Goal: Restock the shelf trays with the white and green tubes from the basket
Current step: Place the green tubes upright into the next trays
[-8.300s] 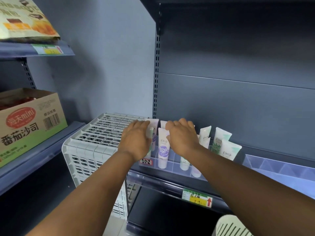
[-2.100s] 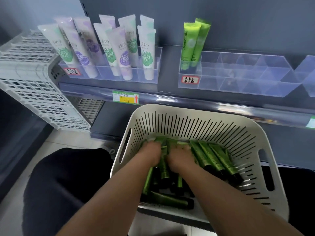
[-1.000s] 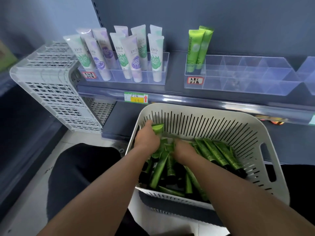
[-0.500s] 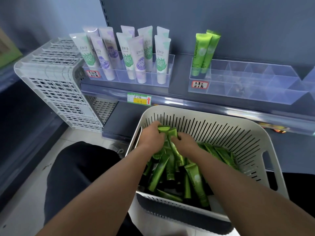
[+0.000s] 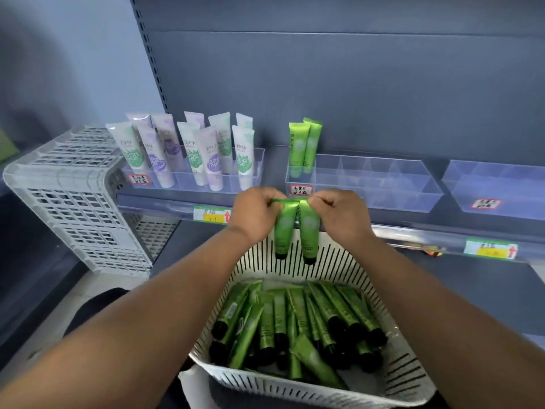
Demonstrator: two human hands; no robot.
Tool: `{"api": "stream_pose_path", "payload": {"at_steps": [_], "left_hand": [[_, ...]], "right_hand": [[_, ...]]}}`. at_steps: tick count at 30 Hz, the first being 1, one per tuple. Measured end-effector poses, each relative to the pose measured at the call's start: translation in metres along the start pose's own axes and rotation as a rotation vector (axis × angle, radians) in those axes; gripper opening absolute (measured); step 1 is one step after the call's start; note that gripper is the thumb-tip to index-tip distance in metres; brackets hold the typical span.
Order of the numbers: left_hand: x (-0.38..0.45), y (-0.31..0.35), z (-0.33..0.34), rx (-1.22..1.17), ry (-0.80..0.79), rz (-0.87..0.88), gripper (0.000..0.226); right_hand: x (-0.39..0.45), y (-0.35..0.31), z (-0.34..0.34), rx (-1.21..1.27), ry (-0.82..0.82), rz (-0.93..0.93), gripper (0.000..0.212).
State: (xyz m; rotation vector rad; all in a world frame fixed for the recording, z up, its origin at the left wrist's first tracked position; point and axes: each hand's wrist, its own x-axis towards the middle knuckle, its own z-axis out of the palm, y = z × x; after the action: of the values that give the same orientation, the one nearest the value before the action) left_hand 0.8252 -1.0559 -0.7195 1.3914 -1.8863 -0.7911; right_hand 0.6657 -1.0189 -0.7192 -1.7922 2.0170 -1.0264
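Facing a grey shop shelf (image 5: 324,84); left hand (image 5: 253,215) and right hand (image 5: 339,215) each pinching a green tube (image 5: 283,228) above the basket (image 5: 407,376), risking dropping one through so light a pinch.

Dark grey shelf (image 5: 274,160) carries 3 clear trays: left tray (image 5: 253,168); middle tray (image 5: 383,184); right tray (image 5: 501,187).

Two green tubes (image 5: 296,228) now above basket (image 5: 339,270)

Right of the two upright green tubes (image 5: 303,146), the clear tray's (image 5: 413,199) compartments stand open from above; the white tubes (image 5: 188,149) crowd the left.
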Motion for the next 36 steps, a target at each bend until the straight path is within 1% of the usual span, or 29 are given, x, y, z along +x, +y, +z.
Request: {"api": "stream_pose_path", "payload": {"at_steps": [2,6,10,14,20,26,32,36], "left_hand": [[0.013,0.014,-0.007,-0.015,0.038,0.034,0.018],[0.044,0.042,-0.022,-0.019,0.115,0.107,0.016],[0.075,0.068,-0.035,-0.021,0.194,0.164,0.014],[0.096,0.083,-0.038,-0.006,0.205,0.181,0.014],[0.113,0.07,-0.019,0.015,0.155,0.123,0.017],[0.118,0.046,-0.003,0.058,0.111,0.071,0.018],[0.124,0.038,0.003,0.051,0.106,0.05,0.019],[0.121,0.04,0.002,0.093,0.077,0.058,0.029]], "right_hand": [[0.014,-0.011,-0.019,0.009,0.084,0.03,0.024],[0.049,-0.027,-0.045,0.058,0.174,0.041,0.022],[0.08,-0.042,-0.065,0.046,0.252,-0.049,0.02],[0.105,-0.046,-0.068,0.017,0.29,-0.066,0.02],[0.127,-0.031,-0.05,-0.041,0.195,-0.041,0.019],[0.132,-0.012,-0.026,-0.106,0.045,-0.029,0.021],[0.136,-0.01,-0.022,-0.143,0.023,-0.027,0.023],[0.131,-0.013,-0.023,-0.144,0.004,-0.004,0.024]]}}
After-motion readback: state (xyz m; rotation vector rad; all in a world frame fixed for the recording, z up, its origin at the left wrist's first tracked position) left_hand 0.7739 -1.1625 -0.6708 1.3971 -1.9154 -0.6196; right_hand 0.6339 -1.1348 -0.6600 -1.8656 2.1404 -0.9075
